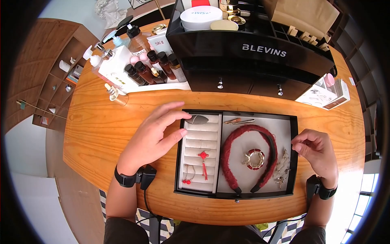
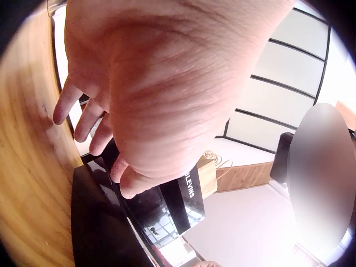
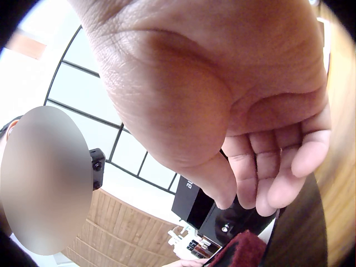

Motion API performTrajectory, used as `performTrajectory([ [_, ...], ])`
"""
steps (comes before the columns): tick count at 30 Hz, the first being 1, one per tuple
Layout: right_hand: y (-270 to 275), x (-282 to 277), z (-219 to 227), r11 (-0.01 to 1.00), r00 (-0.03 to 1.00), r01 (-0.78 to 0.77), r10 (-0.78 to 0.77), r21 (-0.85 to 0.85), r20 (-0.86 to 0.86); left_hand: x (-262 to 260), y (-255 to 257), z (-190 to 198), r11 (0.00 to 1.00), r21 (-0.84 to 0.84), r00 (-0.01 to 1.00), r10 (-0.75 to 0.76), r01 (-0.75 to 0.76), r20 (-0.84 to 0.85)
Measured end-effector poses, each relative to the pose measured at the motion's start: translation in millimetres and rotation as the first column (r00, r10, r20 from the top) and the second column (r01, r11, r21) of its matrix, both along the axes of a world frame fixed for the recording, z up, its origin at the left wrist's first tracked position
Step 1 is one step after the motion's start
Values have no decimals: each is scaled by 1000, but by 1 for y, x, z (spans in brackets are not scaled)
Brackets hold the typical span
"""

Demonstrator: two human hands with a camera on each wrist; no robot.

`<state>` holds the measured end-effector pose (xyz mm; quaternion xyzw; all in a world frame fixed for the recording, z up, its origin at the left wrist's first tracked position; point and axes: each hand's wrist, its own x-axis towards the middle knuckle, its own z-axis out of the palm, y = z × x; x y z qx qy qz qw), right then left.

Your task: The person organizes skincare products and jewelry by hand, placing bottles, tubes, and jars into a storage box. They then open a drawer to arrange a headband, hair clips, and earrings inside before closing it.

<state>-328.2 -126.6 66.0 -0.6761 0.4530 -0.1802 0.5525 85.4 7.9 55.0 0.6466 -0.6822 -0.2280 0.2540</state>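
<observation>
A black tray lies on the table, with a ridged cream insert on its left and a flat compartment on its right. My left hand reaches over its upper left corner, fingers extended, a fingertip at a dark grey oval clip; whether it touches is unclear. Lower in the insert lie a red tasselled ornament and red-beaded earrings. The right compartment holds a dark red headband around a red and gold ring-shaped piece. My right hand, fingers loosely bent and empty, is beside the tray's right edge.
Behind the tray stands a black BLEVINS organizer with small drawers. Bottles in a white holder are at the back left, near a dropper bottle. A white box stands at the right. Hair clips and silvery jewellery lie in the tray.
</observation>
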Motion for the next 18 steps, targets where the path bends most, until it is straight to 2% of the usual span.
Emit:
performTrajectory([
  [7, 0, 0, 1, 1000, 1000, -13, 12, -28, -24, -2, 0, -2, 999, -3, 998, -54, 54, 34],
  [9, 0, 0, 0, 999, 1000, -18, 18, -42, -21, -5, 0, 4, 996, 93, 999, 1, 4, -51],
  [13, 0, 0, 1, 998, 999, -25, 24, -49, -24, -5, 0, 2, 994, 109, 998, -2, 9, -60],
  [15, 0, 1, 3, 999, 999, -21, 20, -37, -27, -1, 0, -6, 998, -33, 999, -46, 46, 3],
  [18, 0, 1, 2, 999, 1000, -20, 20, -34, -20, -5, 0, -2, 1000, -7, 1000, -12, 12, -13],
])
